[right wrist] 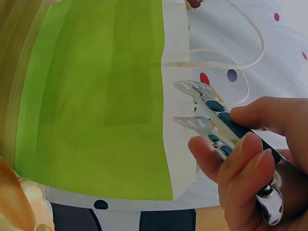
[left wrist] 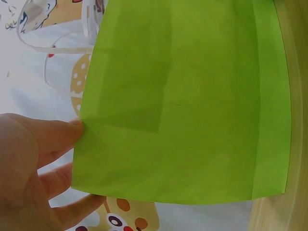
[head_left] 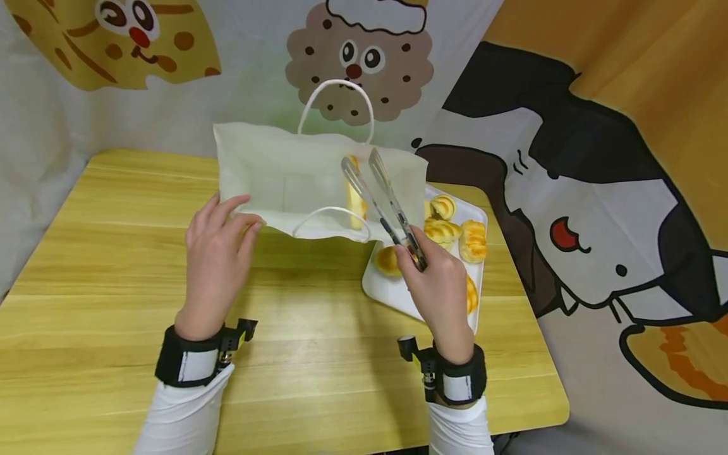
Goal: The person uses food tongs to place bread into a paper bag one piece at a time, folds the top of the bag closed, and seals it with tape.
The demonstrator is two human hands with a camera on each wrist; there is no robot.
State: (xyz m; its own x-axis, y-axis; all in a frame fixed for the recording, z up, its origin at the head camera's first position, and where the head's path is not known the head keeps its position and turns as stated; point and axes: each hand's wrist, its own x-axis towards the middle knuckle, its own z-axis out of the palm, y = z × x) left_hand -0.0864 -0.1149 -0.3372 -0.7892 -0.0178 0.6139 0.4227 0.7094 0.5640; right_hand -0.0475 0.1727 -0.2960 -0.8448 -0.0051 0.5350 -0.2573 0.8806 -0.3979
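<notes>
The bag (head_left: 256,167) is pinched at its left rim by the fingers of the left hand (head_left: 217,256); tongs (head_left: 389,189) are gripped by the right hand's (head_left: 439,284) fingers. Inside the bag, bread (head_left: 353,196) is partly hidden by the tongs; right of it, the tray (head_left: 392,294) is partly covered.

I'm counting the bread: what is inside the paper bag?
Inside the paper bag, one long bread piece shows. The tongs cover part of it, and anything directly behind them or beneath the bread piece is hidden.
</notes>
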